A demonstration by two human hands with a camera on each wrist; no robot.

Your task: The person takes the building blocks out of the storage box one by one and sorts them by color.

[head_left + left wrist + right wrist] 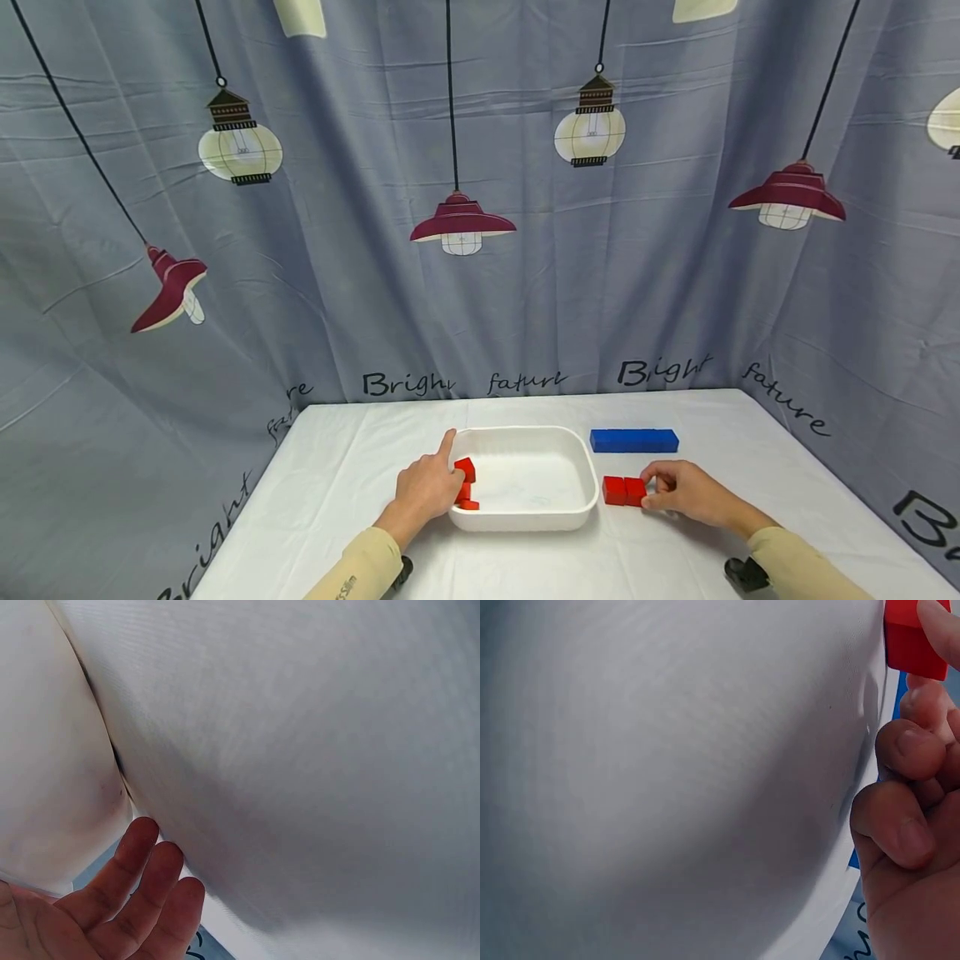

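Note:
My left hand [429, 485] grips the left wall of a white tray [525, 521], its index finger stretched along the rim and its thumb over the inside. In the left wrist view, three fingers [142, 889] lie against the tray's outer side. Several red blocks [467, 469] lie inside the tray by that hand, partly hidden by it. Right of the tray, my right hand [688, 492] pinches a red cube [634, 492] between thumb and fingers. Another red cube [614, 491] sits flush against its left side. The right wrist view shows the thumb on a red face.
A long blue block [633, 441] lies behind the red cubes, right of the tray. The white-covered table [360, 442] ends at a grey curtain [525, 317] printed with lamps. Dark devices sit at both wrists.

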